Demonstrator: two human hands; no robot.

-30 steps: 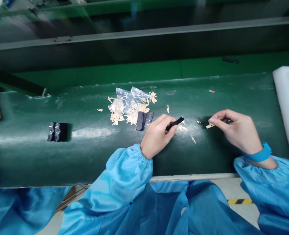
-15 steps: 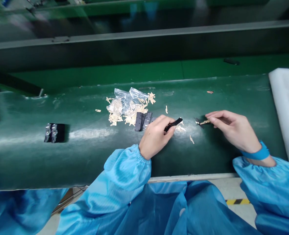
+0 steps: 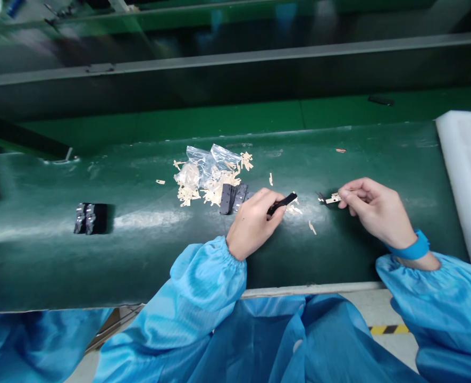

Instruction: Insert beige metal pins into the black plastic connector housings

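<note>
Two grips pinching: left hand [image 3: 255, 223] on a slim black tool [image 3: 282, 204], right hand [image 3: 379, 208] on a tan strip [image 3: 333, 199].

Bright light, probably overhead, throws pale glare along the green belt [image 3: 40, 260], with soft, bent edges to the frame

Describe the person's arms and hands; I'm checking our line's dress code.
Both arms wear loose, glossy blue sleeves gathered at elastic cuffs. The left hand and right hand are bare, ungloved. A blue wrist strap circles the right wrist.

Hazard tape [image 3: 389, 330] marks the floor [image 3: 390, 308] beneath green belting [image 3: 339, 260]
</note>
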